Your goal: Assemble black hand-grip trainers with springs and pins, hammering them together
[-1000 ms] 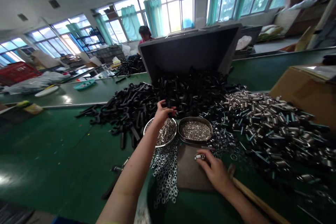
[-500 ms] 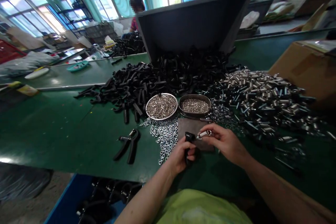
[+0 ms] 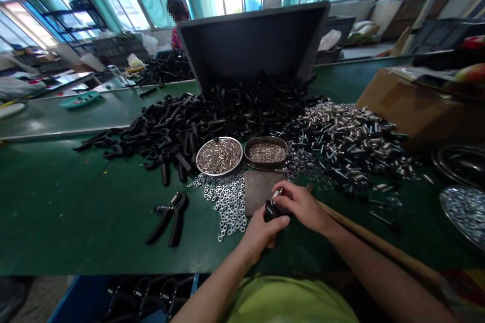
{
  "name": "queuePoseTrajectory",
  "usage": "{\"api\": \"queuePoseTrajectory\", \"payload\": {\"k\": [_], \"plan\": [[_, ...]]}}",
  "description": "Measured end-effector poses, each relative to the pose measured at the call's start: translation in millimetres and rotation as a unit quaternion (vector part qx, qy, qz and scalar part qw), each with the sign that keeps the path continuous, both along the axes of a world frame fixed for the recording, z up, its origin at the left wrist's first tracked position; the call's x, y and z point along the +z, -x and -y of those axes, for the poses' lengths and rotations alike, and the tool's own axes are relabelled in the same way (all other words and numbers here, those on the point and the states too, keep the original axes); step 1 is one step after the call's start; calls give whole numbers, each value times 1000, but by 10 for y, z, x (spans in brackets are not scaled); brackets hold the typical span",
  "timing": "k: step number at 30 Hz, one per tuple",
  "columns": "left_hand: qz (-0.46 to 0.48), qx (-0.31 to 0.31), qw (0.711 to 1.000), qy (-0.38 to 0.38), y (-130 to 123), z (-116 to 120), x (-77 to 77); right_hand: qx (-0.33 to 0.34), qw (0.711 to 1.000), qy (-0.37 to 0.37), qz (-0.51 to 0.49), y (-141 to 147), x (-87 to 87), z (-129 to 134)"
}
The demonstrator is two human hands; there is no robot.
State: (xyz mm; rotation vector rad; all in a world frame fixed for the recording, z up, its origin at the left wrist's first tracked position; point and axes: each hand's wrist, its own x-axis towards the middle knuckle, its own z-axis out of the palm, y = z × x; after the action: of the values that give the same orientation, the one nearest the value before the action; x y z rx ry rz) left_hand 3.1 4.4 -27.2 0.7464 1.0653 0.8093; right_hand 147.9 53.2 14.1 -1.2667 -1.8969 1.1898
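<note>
My left hand is closed around a black plastic handle, whose end with small white lettering points up. Fingers of my right hand pinch a silver coil spring right at the top of that handle. Spring and handle appear to meet, but my fingers hide the joint. Both hands are over the near edge of a flat grey metal plate. To the left, a hand grip strengthener with two black handles and a spring lies on the green table.
Loose nuts spread left of the plate. Behind stand a round dish of pins and an oval tin of small metal parts. Farther back are heaped black handles, springs, a tipped grey bin, a carton and a person.
My right hand has brought the spring left and down onto the handle, from just beside it. The handle has tilted in my left hand. The view has turned right.
</note>
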Motion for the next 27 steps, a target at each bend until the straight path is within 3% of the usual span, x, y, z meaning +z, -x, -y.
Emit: {"api": "queuePoseTrajectory", "payload": {"k": [2, 4, 8, 11, 15, 20, 22, 24, 27], "plan": [[-34, -40, 999, -11, 9, 41, 0, 34, 997, 63, -23, -58, -91, -85], [-11, -55, 998, -3, 23, 70, 6, 29, 998, 46, 35, -181, -198, -254], [52, -5, 999, 12, 52, 75, 6, -142, 960, -107, 215, -532, -407, -727], [26, 23, 999, -2, 82, 48, -14, -182, 937, -133, 266, -715, -521, -972], [3, 41, 999, -20, 120, 6, -49, -189, 922, -155, 300, -759, -583, -1032], [23, 59, 998, 0, 97, -46, -56, -186, 917, -174, 308, -711, -523, -951], [41, 72, 997, 10, 72, -67, -54, -197, 926, -164, 276, -644, -451, -861], [64, 80, 994, 31, 49, -90, -54, -184, 961, -114, 171, -521, -357, -703], [100, 75, 990, 63, 19, -122, -52, -88, 996, 5, -29, -256, -215, -376]]}}
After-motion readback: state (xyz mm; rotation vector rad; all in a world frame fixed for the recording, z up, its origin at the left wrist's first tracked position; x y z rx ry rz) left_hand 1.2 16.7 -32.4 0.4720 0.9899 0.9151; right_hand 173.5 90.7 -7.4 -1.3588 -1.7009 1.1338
